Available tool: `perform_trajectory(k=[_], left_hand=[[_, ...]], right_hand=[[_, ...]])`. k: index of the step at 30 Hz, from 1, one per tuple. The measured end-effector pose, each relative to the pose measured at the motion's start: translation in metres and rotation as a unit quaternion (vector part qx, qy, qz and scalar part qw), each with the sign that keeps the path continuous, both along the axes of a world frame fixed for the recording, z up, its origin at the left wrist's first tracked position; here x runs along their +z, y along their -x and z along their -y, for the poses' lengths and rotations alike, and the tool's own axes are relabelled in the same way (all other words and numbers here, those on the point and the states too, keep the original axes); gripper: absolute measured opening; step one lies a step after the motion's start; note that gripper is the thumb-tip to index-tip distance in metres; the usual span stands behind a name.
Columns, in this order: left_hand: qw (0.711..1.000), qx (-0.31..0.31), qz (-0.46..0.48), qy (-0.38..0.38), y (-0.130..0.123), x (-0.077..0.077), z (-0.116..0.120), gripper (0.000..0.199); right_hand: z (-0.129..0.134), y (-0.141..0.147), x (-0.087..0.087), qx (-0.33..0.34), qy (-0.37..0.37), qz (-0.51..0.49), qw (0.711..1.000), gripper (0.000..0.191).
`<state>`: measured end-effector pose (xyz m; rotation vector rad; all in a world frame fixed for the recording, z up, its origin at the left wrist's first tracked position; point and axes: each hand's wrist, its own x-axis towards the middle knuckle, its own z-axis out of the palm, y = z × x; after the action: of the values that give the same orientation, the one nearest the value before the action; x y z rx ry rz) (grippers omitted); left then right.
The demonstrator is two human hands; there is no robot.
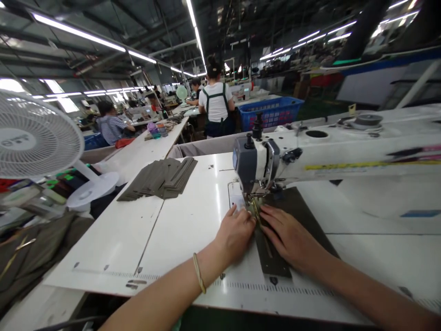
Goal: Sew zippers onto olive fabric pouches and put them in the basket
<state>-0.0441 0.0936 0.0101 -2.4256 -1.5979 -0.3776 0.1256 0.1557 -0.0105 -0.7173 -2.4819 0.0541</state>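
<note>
A dark olive-grey fabric piece [306, 214] lies flat under the head of a white sewing machine [258, 161]. Along its left side, just in front of the presser foot, runs a narrow brass-coloured strip [256, 209]; I cannot tell if it is a zip or a metal guide. My left hand [236, 232] is closed, fingertips curled in beside this strip, and what they pinch is hidden. On the fabric, right of the strip, my right hand [291, 236] rests with its fingers stretched out flat.
Left on the white table [186, 230] is a fanned stack of olive-grey fabric pieces [160, 177]. A white fan [31, 138] stands farther left, above piled cloth [34, 253]. Behind the machine are a blue basket [270, 112] and a person [216, 101] facing away.
</note>
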Motion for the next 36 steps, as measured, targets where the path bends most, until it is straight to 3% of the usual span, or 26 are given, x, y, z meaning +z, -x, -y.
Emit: perform_trajectory(k=[5,16,24,30,36], left_hand=[[0.999,-0.027,-0.017,-0.022,-0.005,-0.001,0.008,0.020],[0.998,-0.051,0.023,-0.004,0.007,-0.001,-0.018,0.017],[0.996,-0.063,0.039,-0.051,0.008,-0.003,-0.026,0.022],[0.996,-0.043,0.073,-0.016,0.008,-0.005,-0.034,0.023],[0.995,0.001,0.099,0.023,0.009,-0.004,-0.034,0.026]], right_hand=[[0.007,-0.008,-0.012,0.032,-0.069,0.036,0.996,0.040],[-0.013,0.000,-0.001,0.027,-0.042,0.037,0.998,0.038],[-0.032,0.009,-0.003,0.022,-0.044,0.001,0.999,0.033],[-0.041,0.015,0.001,-0.002,-0.008,-0.002,1.000,0.025],[-0.050,0.018,-0.005,-0.030,-0.061,-0.006,0.998,0.023]])
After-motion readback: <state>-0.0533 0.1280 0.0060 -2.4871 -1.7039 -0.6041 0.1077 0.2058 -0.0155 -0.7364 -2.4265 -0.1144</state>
